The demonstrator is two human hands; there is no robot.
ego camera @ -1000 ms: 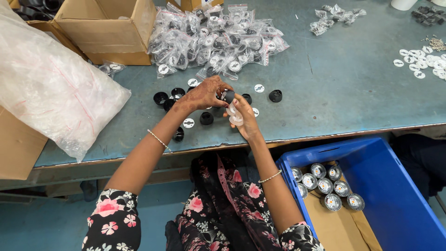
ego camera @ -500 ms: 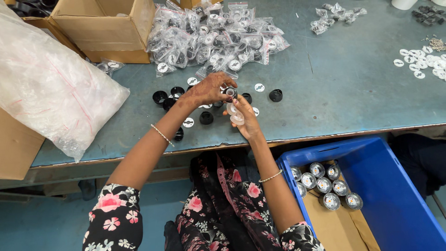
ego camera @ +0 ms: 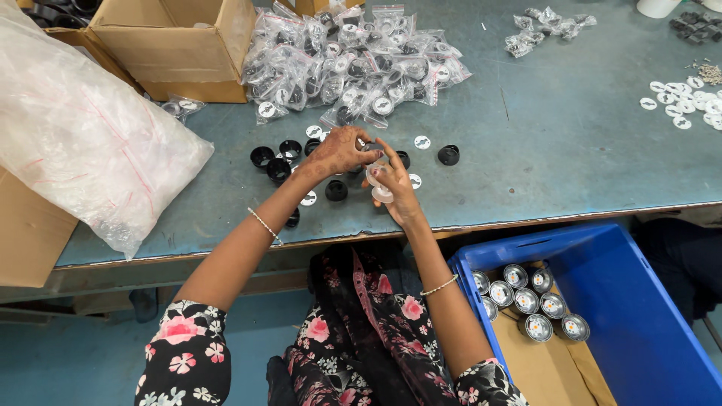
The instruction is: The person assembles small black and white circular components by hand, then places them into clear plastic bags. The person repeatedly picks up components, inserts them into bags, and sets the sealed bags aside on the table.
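Both hands meet above the grey-green table. My left hand reaches over from the left and pinches a small black part at its fingertips. My right hand holds a small clear plastic piece with a white round disc, pressed close against the left fingertips. Around them lie several black round caps and white round discs scattered on the table. How the held parts fit together is hidden by the fingers.
A heap of small clear bags with parts lies behind the hands. Cardboard boxes and a big translucent plastic bag stand left. A blue crate with several finished round pieces sits below the table edge, right. More white discs lie far right.
The hands stay together in the same spot; the left fingers have shifted slightly over the piece in the right hand. Nothing else has moved.
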